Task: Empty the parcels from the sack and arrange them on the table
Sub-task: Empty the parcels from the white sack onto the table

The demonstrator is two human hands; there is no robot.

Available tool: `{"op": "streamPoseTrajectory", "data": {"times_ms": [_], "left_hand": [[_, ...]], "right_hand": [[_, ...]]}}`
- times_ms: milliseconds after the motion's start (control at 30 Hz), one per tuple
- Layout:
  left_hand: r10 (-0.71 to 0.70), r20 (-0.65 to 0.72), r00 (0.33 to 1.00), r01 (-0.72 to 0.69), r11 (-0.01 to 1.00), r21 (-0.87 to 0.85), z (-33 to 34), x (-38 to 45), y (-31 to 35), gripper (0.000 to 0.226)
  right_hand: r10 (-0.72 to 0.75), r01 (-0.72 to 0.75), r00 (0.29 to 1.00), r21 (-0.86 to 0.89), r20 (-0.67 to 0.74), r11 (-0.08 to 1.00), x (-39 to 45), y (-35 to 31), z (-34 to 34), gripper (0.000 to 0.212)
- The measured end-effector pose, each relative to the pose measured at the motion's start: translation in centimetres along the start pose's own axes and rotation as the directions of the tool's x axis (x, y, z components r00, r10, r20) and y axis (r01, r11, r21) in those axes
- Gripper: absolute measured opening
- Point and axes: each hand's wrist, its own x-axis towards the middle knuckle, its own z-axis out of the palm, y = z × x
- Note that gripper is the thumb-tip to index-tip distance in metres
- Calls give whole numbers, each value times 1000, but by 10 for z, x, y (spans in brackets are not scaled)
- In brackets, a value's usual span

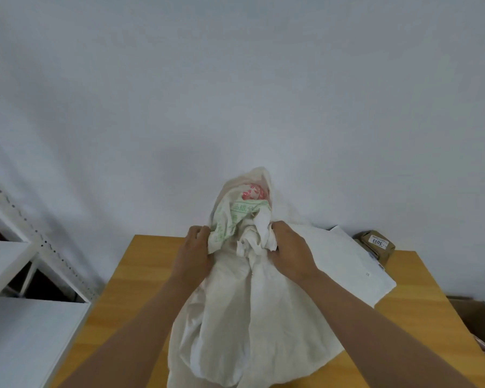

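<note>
You're at the emptying step — your left hand (195,249) and right hand (290,252) each clutch bunched cloth of the sack (247,303), held upright mid-table (140,275). Two parcels, white (356,264) and brown (375,243), lie far right. Next — probably shake out the rest.

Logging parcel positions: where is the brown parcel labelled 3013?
Head view, far right: the brown parcel lies at the table's back edge by the wall, touching the white flat parcel.
</note>
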Motion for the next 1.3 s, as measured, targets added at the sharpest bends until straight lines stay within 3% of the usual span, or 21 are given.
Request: {"op": "streamPoseTrajectory", "data": {"times_ms": [67, 200, 333, 467, 600, 667, 733, 833, 867, 967, 1100, 1133, 1233, 1300], "left_hand": [[3, 15, 1000, -3, 1000, 31, -1, -3, -2, 28], [3, -36, 999, -4, 1000, -25, -5, -6, -10, 32], [17, 0, 1000, -17, 1000, 21, -9, -2, -9, 25], [-5, -105, 995, 0, 999, -42, -18, 1, -11, 26], [27, -47, 999, -26, 1000, 10, -20, 4, -9, 21], [20, -102, 995, -23, 999, -34, -23, 1, -7, 24], [23, -103, 994, -30, 997, -67, -26, 8, -6, 21], [25, -18, 1000, -25, 1000, 2, -28, 13, -1, 17], [38, -21, 999, -37, 999, 11, -28, 8, 2, 18], [15, -99, 995, -17, 999, -27, -30, -5, 1, 24], [-26, 34, 999, 24, 998, 49, -30, 5, -1, 17], [-5, 34, 999, 3, 998, 60, -31, 4, 2, 17], [12, -104, 994, -10, 1000, 26, -37, 2, 3, 20], [35, -100, 994, -29, 997, 67, -38, 6, -5, 20]], "right_hand": [[-30, 32, 999, -61, 26, 998, 1, -3, 2, 24], [-132, 127, 989, -69, -69, 990, 4, -13, 5, 22], [-24, 33, 998, -180, 54, 983, 11, -13, 6, 29], [-162, 147, 984, -170, -76, 974, 17, -26, -1, 32], [-30, 53, 996, -272, 88, 961, 19, -24, 0, 34], [-98, 87, 994, -225, -42, 970, 17, -27, 0, 33], [-105, 89, 992, -198, -71, 976, 18, -25, -2, 31], [35, 3, 989, -256, 143, 967, 16, -21, -4, 35], [34, 7, 987, -258, 154, 966, 13, -22, -5, 36], [-59, 55, 998, -148, -25, 988, 9, -27, -4, 30], [39, 9, 983, -262, 178, 965, 9, -29, 5, 37], [35, 10, 985, -264, 166, 965, 8, -31, 3, 37], [-41, 31, 997, -152, -61, 988, 11, -40, -2, 32], [-22, 18, 999, -121, -28, 992, 12, -41, 2, 34]]}}
